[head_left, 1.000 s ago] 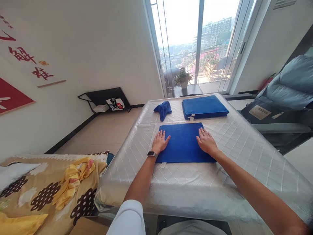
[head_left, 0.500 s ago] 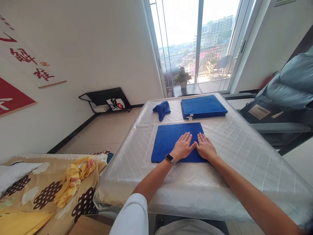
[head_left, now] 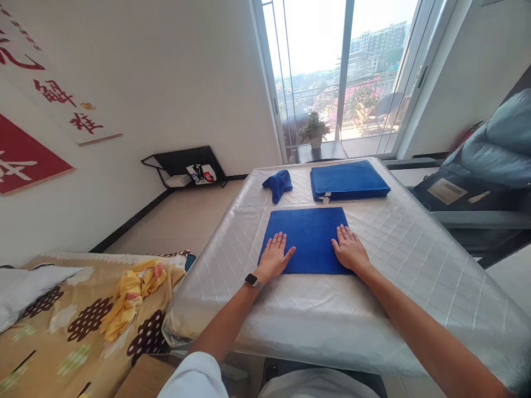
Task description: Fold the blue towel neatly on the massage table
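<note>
A flat blue cloth (head_left: 309,237), rectangular like a towel, lies smooth on the silver quilted table cover (head_left: 232,254). My left hand (head_left: 274,257), with a watch on its wrist, rests flat on the cloth's left side, thumb apart from the fingers. On the right edge of the same cloth lies my right hand (head_left: 349,247), palm down with fingers stretched out. Behind it, toward the window, sits a neat stack of blue cloths (head_left: 350,178) with a white tag at its front. A crumpled blue cloth (head_left: 279,184) lies left of that stack.
A bed with a patterned sheet (head_left: 50,342) and a yellow cloth (head_left: 133,298) stands at the left. A grey padded chair (head_left: 489,155) is at the right. Beyond the table are a potted plant (head_left: 315,132) on a chair and a sliding glass door.
My left hand has slid left across the blue cloth, away from my right hand, which stays at the right edge. The camera view has shifted slightly.
</note>
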`<state>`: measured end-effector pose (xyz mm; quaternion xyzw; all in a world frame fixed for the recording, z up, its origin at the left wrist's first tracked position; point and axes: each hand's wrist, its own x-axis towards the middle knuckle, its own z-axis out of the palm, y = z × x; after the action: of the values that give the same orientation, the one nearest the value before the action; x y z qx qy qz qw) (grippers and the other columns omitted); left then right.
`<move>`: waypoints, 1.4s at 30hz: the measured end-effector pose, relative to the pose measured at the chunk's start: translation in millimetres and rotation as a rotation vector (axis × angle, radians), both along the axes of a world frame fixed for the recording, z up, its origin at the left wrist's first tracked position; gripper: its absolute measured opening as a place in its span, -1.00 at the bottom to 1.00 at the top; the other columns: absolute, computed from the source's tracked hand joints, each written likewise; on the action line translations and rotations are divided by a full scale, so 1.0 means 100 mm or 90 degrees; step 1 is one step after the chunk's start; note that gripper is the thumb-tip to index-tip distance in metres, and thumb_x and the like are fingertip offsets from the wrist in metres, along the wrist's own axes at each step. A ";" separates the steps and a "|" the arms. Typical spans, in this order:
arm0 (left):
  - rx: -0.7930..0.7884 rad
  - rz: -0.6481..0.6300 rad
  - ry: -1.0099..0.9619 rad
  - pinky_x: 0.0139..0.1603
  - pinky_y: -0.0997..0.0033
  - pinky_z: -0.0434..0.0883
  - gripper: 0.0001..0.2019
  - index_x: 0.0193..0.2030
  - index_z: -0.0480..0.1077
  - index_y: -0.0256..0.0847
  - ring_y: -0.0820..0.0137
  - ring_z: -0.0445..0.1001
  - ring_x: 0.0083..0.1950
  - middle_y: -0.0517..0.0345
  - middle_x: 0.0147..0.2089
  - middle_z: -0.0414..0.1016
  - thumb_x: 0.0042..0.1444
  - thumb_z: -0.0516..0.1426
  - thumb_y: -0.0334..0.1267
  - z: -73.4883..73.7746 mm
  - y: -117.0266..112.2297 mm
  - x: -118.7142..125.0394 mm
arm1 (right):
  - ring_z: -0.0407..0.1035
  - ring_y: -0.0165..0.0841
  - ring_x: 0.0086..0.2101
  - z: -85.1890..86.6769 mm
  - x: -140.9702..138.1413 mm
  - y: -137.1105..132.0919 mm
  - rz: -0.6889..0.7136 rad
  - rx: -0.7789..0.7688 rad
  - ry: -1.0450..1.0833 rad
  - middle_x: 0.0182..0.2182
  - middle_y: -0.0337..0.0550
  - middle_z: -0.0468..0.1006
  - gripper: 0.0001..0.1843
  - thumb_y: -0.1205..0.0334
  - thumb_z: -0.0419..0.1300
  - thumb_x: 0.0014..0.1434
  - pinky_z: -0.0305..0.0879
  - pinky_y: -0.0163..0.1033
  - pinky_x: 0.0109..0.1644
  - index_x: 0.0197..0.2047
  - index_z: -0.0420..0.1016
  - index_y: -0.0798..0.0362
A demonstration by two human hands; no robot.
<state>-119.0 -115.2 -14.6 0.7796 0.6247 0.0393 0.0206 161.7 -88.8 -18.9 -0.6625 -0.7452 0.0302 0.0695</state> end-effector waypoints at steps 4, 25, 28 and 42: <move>-0.001 0.044 0.016 0.53 0.11 -0.11 -0.21 0.55 -0.13 -0.30 0.22 -0.19 0.57 -0.06 0.57 -0.17 0.39 -0.38 0.22 -0.05 -0.16 -0.29 | -0.12 -0.17 0.43 0.02 -0.01 0.00 -0.004 0.029 0.005 0.46 0.08 0.01 -0.28 0.05 -0.24 0.43 -0.19 -0.03 0.48 0.49 0.01 0.34; 0.084 -0.315 -0.056 0.54 0.20 -0.07 -0.27 0.50 0.03 -0.33 0.27 -0.15 0.57 -0.07 0.55 -0.05 0.43 -0.31 0.17 0.12 -0.34 1.23 | -0.20 -0.22 0.44 -0.15 0.09 -0.86 0.043 0.008 -0.009 0.47 -0.02 -0.06 -0.28 0.02 -0.25 0.42 -0.17 -0.01 0.50 0.50 0.04 0.22; 0.068 -0.324 -0.052 0.54 0.19 -0.09 -0.27 0.52 0.00 -0.32 0.29 -0.16 0.57 -0.04 0.55 -0.06 0.43 -0.31 0.16 0.06 -0.36 1.28 | -0.18 -0.23 0.44 -0.12 0.09 -0.88 0.045 0.012 -0.020 0.47 -0.02 -0.06 -0.29 0.01 -0.24 0.43 -0.15 -0.02 0.49 0.50 0.04 0.22; -0.033 0.020 0.020 0.53 -0.04 -0.12 -0.19 0.55 -0.18 -0.30 0.13 -0.30 0.58 -0.08 0.58 -0.28 0.38 -0.30 0.26 0.01 -0.55 -0.32 | -0.23 -0.23 0.45 -0.08 0.07 -0.89 0.023 -0.022 0.007 0.48 -0.05 -0.11 -0.27 -0.03 -0.28 0.44 -0.22 0.01 0.51 0.52 -0.02 0.20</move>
<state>-150.8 -169.8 -13.6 0.7695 0.6378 0.0114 0.0300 168.2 -178.0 -26.9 -0.6500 -0.7559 0.0476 0.0616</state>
